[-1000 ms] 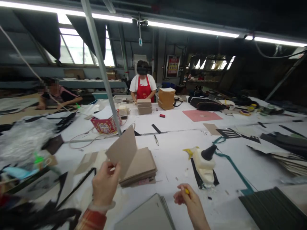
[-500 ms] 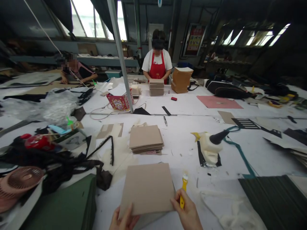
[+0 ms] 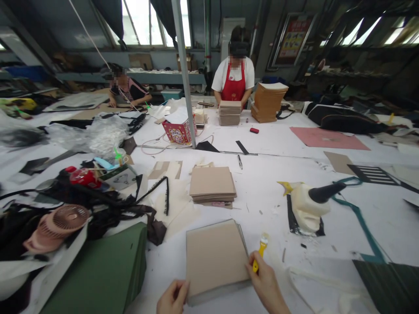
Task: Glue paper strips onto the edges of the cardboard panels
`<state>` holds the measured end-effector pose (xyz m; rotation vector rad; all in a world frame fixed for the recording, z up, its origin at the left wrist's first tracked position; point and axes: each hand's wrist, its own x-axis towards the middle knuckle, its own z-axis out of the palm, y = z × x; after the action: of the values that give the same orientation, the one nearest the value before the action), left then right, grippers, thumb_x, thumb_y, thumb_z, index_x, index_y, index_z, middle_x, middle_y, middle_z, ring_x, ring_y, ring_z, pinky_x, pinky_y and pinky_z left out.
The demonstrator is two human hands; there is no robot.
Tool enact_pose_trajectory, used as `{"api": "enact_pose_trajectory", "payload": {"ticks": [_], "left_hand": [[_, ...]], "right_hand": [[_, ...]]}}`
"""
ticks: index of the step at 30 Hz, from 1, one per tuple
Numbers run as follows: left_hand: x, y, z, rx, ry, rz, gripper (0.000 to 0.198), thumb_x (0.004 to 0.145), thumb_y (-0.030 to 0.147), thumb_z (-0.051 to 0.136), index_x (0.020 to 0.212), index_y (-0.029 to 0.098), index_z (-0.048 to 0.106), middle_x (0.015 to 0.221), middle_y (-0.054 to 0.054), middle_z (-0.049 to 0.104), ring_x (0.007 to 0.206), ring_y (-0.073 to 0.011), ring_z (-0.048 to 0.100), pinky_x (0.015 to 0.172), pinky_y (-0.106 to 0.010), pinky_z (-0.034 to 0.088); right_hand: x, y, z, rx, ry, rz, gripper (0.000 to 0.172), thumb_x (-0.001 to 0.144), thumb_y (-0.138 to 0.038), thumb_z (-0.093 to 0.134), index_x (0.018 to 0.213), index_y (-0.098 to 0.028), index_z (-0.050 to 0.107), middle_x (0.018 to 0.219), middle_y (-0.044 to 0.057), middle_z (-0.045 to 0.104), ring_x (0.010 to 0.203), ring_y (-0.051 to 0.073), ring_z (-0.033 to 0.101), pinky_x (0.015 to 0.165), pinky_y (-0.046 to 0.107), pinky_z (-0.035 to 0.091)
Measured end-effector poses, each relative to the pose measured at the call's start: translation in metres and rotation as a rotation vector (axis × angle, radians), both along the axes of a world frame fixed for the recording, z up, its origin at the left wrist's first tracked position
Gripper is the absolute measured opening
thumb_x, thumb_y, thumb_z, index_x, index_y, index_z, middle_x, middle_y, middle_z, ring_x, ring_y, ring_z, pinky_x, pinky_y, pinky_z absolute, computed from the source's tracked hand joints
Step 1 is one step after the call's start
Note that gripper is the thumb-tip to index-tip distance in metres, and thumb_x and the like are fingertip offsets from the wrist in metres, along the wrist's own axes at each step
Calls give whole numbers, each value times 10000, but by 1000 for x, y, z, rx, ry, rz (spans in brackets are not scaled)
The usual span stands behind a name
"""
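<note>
Square tan cardboard sheet [image 3: 216, 257] lying flat on top of a short stack of like sheets, on the white tabletop [image 3: 268, 144] dead ahead and close in — between both hands. Left hand [image 3: 173, 297] at the sheet's near-left corner, fingers curled on the edge; pinched or just resting, cannot tell. Right hand [image 3: 266, 283] touching the sheet's right edge, closed round a yellow-handled small brush [image 3: 259, 254] pointing away and up. Sheet near-square, no real long axis; edges roughly square to the body, slightly rotated. Both hands about equally near, right one encumbered by the brush. Second stack of tan cardboard squares [image 3: 212, 185] further out, straight beyond. White glue bottle with black nozzle [image 3: 309, 205] off to the right — well apart from the sheet. Green board pile [image 3: 98, 274] at near left.
</note>
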<state>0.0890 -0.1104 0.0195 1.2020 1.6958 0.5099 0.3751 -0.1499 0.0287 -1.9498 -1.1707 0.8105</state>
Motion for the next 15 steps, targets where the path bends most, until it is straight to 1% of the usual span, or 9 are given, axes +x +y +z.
{"api": "enact_pose_trajectory", "payload": {"ticks": [3,5,11,15], "left_hand": [[4,7,-3,66,73,-41,590,649,774,427,613,202,569,499,31,500,539,-150,490,531,-256,397],[7,9,-5,101,117,-65,557,678,745,413,599,209,543,522,25,514,576,-155,507,548,-251,402],[9,14,-7,113,220,-137,424,768,594,386,591,223,489,541,26,518,586,-152,515,593,-252,421],[8,15,-9,104,240,-168,407,789,570,356,609,228,481,540,22,522,587,-162,529,599,-262,421]], "right_hand": [[3,15,-8,-10,-12,13,145,783,-369,496,724,-247,443,599,-31,523,536,170,505,535,256,353],[3,19,-15,-21,-30,21,143,785,-366,488,724,-248,437,602,-30,526,535,173,512,539,261,357],[4,20,-29,-36,-67,9,156,799,-392,470,732,-254,443,588,-27,529,519,183,525,533,270,360],[4,20,-32,-33,-83,28,133,803,-366,456,731,-255,441,593,-25,545,528,187,548,532,266,368]]}}
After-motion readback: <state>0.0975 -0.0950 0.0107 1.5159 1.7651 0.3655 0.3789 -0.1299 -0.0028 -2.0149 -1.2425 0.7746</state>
